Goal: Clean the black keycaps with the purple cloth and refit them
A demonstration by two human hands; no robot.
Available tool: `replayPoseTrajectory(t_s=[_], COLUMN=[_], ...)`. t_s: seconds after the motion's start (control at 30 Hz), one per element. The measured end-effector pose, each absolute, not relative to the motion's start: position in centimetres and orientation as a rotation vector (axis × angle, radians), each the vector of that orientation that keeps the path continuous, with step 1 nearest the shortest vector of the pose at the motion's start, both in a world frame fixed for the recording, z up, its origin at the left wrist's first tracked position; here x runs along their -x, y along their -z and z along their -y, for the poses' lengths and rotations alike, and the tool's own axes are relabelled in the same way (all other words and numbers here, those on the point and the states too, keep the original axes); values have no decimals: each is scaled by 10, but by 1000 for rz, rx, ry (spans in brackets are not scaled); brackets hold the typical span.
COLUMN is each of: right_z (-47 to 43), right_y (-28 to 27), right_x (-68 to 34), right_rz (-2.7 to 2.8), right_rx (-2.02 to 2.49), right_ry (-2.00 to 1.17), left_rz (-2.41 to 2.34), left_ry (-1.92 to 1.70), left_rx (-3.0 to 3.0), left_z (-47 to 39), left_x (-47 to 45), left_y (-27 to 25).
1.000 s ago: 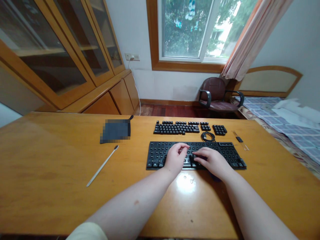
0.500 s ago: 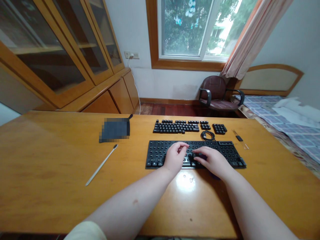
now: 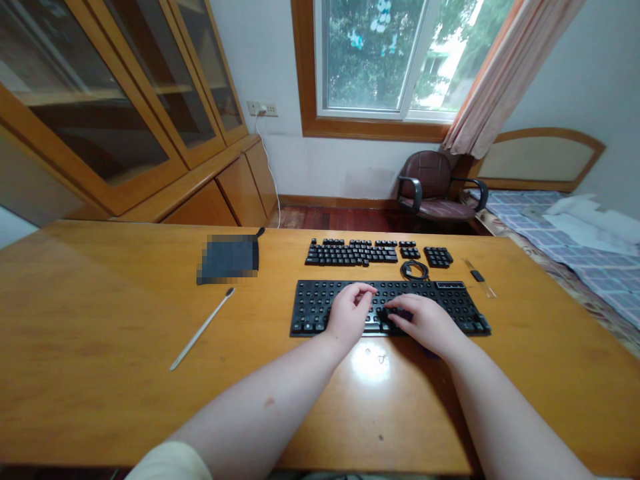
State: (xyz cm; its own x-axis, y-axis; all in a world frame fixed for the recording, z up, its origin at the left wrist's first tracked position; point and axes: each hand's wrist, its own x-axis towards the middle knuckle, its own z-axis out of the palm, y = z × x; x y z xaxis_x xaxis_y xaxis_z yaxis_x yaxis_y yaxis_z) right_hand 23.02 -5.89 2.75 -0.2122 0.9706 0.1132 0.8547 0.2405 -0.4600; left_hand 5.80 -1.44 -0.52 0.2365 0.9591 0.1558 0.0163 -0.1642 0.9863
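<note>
A black keyboard (image 3: 315,307) lies on the desk, most of its keycaps off and bare key posts showing; keys stay along its bottom row. My left hand (image 3: 351,310) is over its middle, fingers curled and pressed to the thumb; whatever they hold is too small to tell. Just to the right, my right hand (image 3: 423,321) bends over the keys with thumb and fingertips drawn close around a small dark thing that I cannot make out. Removed keycaps (image 3: 350,255) stand in rows behind the keyboard, with a separate number-pad block (image 3: 438,257) at their right.
A coiled cable (image 3: 415,270) lies behind the keyboard. To the right is a wire keycap puller (image 3: 477,275). On the left are a dark pouch (image 3: 230,258) and a thin white brush (image 3: 200,331). An armchair (image 3: 431,183) stands beyond the wooden desk (image 3: 100,320).
Almost nothing differs. Both hands keep their place and pose over the keyboard; the whole view has shifted very slightly.
</note>
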Motion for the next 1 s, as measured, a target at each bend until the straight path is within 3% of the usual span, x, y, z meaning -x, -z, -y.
replayPoseTrajectory(t_s=[1.0], right_z=[59], right_y=[-25], right_x=[-226], right_rz=[2217], right_rx=[1703], right_ry=[-474], left_rz=[-999], left_ry=[-1142], left_rx=[-1489], left_z=[14], left_x=[-58], left_y=[4])
